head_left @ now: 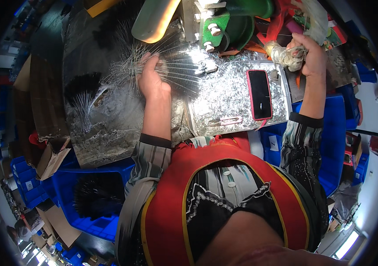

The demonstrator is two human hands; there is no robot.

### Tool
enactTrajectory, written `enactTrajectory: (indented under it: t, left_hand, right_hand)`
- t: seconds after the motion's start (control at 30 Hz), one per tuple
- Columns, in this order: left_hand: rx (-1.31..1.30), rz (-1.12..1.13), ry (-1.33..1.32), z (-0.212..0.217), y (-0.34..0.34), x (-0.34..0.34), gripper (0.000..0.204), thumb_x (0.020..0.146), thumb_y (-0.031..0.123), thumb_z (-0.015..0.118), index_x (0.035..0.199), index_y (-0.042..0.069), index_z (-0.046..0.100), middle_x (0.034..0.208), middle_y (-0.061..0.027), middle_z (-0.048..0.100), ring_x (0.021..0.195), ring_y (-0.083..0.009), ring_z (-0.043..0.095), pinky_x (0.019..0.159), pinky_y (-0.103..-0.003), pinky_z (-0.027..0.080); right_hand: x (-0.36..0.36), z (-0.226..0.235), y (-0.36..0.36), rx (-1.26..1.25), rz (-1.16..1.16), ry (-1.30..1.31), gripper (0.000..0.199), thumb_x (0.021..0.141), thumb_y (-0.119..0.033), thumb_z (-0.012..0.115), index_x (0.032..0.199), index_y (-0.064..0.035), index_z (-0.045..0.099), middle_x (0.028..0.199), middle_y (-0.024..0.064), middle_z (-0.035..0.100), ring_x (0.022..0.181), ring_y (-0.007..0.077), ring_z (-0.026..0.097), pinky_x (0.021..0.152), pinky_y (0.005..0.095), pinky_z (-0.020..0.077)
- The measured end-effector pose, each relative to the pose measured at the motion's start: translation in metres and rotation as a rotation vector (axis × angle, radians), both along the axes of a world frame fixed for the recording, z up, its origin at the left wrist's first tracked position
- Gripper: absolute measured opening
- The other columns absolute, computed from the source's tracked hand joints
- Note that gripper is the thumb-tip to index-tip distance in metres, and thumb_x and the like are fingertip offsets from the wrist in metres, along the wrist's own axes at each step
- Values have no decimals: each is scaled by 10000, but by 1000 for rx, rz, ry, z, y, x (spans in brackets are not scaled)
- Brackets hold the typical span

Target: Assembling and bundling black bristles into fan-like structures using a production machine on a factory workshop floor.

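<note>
My left hand (153, 82) is closed around a spread bunch of thin metal wires (180, 71), which fan out toward the green machine's bolted metal part. More loose wires lie crossed around its fingers, over the dark worktop. At the far right, my right hand (313, 57) grips a handle wrapped in worn, pale material (284, 55), joined to a red lever (279, 22) of the machine. The machine's green bracket (215, 31), with its large bolts, stands between my hands at the far side. A small metal clamp-like piece (206, 66) sits below it, near the wire ends.
A phone in a red case (259, 95) lies on the foil-covered board (224, 106). Over the far left hangs a lamp-like panel (155, 22). Dark bristle bundles (82, 84) are on the worktop (109, 142). A blue bin (65, 186) holds more bristles; another blue bin (333, 146) stands right.
</note>
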State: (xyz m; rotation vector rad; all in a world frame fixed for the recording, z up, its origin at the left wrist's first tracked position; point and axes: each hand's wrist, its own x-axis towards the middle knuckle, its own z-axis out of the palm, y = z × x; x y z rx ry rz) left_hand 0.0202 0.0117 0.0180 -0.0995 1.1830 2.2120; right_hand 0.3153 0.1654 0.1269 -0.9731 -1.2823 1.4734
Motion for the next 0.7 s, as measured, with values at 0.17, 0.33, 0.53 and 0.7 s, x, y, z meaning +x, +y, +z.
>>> enactTrajectory:
  t: [0.17, 0.33, 0.53, 0.7]
  left_hand:
    - [-2, 29, -12, 6, -2, 3, 303, 652, -83, 588, 951, -47, 555, 839, -117, 602, 680, -176, 556, 617, -264, 472]
    - [4, 32, 8, 0, -6, -2, 293, 660, -88, 583, 948, -46, 551, 845, -122, 600, 696, -184, 564, 617, -271, 480]
    - [93, -168, 6, -5, -5, -10, 368, 680, -72, 568, 1036, -17, 492, 877, -113, 588, 703, -173, 568, 630, -273, 459]
    - [45, -59, -24, -4, -3, -8, 380, 694, -72, 557, 1059, -1, 482, 893, -95, 590, 743, -173, 561, 679, -290, 437]
  right_hand:
    - [-7, 18, -2, 10, 30, -125, 134, 668, -111, 656, 642, -32, 551, 565, 65, 552, 425, 120, 512, 451, 230, 414]
    - [-26, -41, -17, 361, -168, 60, 224, 735, -47, 535, 529, -23, 451, 506, 67, 440, 481, 180, 465, 535, 296, 419]
    - [-23, -41, -17, 210, -85, 100, 258, 747, -34, 495, 495, -31, 438, 505, 76, 428, 514, 194, 453, 616, 323, 413]
    - [-15, -16, -9, 126, -39, 61, 122, 683, -46, 615, 592, -13, 542, 527, 69, 522, 459, 154, 510, 444, 267, 404]
